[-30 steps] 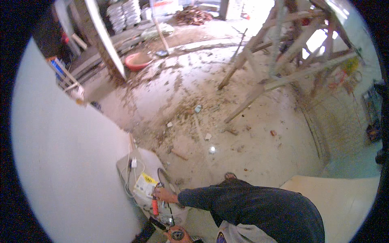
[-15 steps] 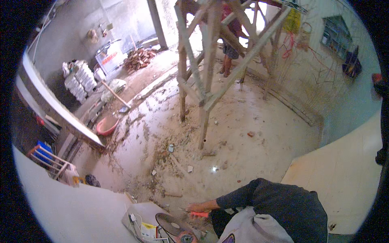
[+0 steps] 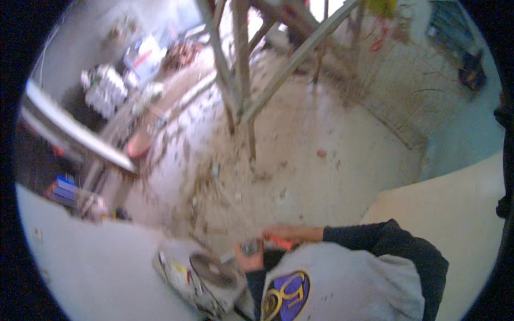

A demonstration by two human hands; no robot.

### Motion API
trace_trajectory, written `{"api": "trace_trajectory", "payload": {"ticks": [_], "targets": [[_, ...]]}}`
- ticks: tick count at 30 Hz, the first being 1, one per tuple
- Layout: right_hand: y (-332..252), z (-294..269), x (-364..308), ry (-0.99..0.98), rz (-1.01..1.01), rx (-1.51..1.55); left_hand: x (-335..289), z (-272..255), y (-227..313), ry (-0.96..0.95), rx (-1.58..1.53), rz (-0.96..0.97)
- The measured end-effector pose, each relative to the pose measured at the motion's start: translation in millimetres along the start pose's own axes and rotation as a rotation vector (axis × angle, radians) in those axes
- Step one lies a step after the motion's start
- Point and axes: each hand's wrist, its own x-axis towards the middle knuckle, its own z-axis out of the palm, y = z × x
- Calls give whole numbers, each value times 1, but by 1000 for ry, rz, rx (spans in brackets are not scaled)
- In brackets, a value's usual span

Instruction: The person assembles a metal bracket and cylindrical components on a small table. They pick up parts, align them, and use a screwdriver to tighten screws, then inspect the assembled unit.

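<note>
My right hand (image 3: 278, 233) reaches in from the right in a dark sleeve, closed around an orange-red object (image 3: 284, 244) whose kind I cannot make out. Just to its left, my left hand (image 3: 248, 261) comes up from a dark sleeve. A small dark, squarish patch (image 3: 250, 247) shows at this hand; blur hides its kind and the fingers. Both hands are low in front of my grey shirt (image 3: 348, 273), close together above the dusty floor (image 3: 316, 198).
A round fan (image 3: 213, 269) stands by my left hand. Wooden trestle legs (image 3: 243, 101) rise ahead amid scattered rubble. Farther left are a reddish basin (image 3: 139, 144), stacked white sacks (image 3: 104, 91) and a brick pile (image 3: 182, 54). A pale panel (image 3: 444, 214) stands at right.
The view has shifted and blurred. My right hand has moved up and right with the orange-red object. My left hand has come into view beside it.
</note>
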Motion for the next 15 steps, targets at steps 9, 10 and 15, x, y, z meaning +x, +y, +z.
{"api": "trace_trajectory", "payload": {"ticks": [9,10,15], "targets": [[-35,22,-44,31,58,284,1,52,-18,123,216,48],[-34,26,-42,38,104,304,-2,52,-18,81,229,51],[-21,48,-15,-42,241,434,-12,37,-2,50,346,11]]}}
